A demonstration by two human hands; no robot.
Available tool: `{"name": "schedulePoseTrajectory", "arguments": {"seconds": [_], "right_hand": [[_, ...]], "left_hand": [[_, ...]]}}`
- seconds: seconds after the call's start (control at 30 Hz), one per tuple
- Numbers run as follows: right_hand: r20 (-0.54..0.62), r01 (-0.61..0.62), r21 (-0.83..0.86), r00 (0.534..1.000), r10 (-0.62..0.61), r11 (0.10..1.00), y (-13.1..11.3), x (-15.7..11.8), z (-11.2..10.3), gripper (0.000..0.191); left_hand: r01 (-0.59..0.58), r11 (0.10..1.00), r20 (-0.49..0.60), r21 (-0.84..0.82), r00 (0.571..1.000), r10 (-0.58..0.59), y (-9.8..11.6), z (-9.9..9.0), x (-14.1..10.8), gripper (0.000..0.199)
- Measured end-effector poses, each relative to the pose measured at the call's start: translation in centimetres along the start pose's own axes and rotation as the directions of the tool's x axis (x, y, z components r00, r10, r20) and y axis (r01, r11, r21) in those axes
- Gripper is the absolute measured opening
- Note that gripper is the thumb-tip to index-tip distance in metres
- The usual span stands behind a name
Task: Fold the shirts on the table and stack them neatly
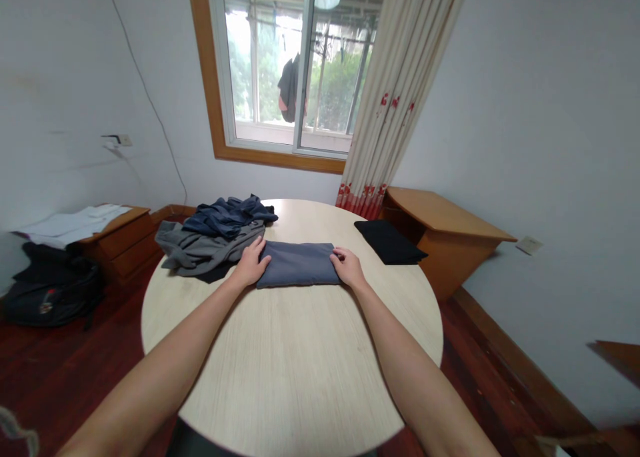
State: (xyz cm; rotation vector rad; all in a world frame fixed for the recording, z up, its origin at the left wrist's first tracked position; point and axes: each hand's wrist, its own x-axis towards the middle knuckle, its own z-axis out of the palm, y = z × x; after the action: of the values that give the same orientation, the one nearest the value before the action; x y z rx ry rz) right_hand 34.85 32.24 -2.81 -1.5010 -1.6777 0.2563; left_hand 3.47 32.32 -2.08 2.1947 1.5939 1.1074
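A folded blue-grey garment (300,265) lies flat on the round table, a neat rectangle with its long side across my view. At its left end is my left hand (250,265), thumb on top and fingers along the edge. My right hand (349,266) grips the opposite end with curled fingers, partly hiding the corner. Just beyond my left hand, a crumpled grey garment (200,247) and a crumpled navy one (225,215) are heaped together. What kind of garment each is, I cannot make out.
The pale round table (295,370) carries a folded black cloth (390,241) at its right rim. Behind that stands a wooden desk (445,213). A patterned curtain (385,103) hangs by the window. A black backpack (55,287) sits at left, near a cabinet (127,240) with papers.
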Motion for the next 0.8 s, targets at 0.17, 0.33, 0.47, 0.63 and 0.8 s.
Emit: {"name": "schedulePoseTrajectory", "arguments": {"seconds": [0.17, 0.33, 0.47, 0.63, 0.8], "right_hand": [[0.088, 0.276, -0.28, 0.961, -0.262, 0.919, -4.5, -1.9, -0.2, 0.044], [0.42, 0.422, -0.321, 0.866, -0.272, 0.848, -7.1, -3.3, 1.8, 0.054], [0.466, 0.335, -0.368, 0.874, -0.14, 0.867, -6.2, -2.7, 2.0, 0.064], [0.405, 0.173, -0.333, 0.914, -0.025, 0.927, -4.0, -1.5, 1.0, 0.07], [0.293, 0.074, -0.353, 0.956, 0.036, 0.933, -2.2, -1.4, -0.2, 0.059]], "left_hand": [[-0.271, 0.929, 0.048, 0.25, 0.962, 0.268, 4.7, 0.3, -1.8, 0.048], [-0.301, 0.886, 0.283, 0.353, 0.937, 0.205, 6.4, 2.3, -2.7, 0.051], [-0.16, 0.91, 0.311, 0.383, 0.95, 0.036, 5.3, 2.6, -2.3, 0.06], [0.016, 0.949, 0.291, 0.316, 0.95, -0.113, 4.1, 2.2, -1.9, 0.072], [0.096, 0.956, 0.178, 0.276, 0.973, -0.149, 2.9, 2.5, -2.0, 0.069]]}}
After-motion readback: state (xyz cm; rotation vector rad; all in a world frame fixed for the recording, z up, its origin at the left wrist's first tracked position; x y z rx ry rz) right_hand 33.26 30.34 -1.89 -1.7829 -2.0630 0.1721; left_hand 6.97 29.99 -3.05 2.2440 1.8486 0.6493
